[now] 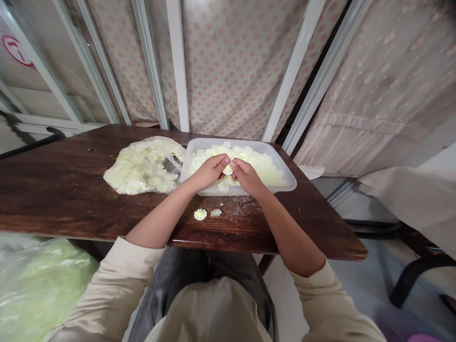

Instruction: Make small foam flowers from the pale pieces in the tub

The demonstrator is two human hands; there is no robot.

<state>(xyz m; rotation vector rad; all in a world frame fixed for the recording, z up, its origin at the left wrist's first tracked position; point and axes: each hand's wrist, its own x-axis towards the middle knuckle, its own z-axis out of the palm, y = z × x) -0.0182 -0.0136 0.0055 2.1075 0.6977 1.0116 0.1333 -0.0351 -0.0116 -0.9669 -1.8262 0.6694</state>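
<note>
A pale scalloped piece [228,170] is pinched in the fingertips of the left hand [211,171] and right hand [246,175], above a translucent tray [287,179] of similar pieces [254,154]; loose pieces [200,214] (one yellower) lie on the dark table [53,190], a plastic bag [142,166] beside the tray.

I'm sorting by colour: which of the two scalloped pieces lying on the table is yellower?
The left piece: its surface is yellow-green, while the right piece looks whitish.
</note>
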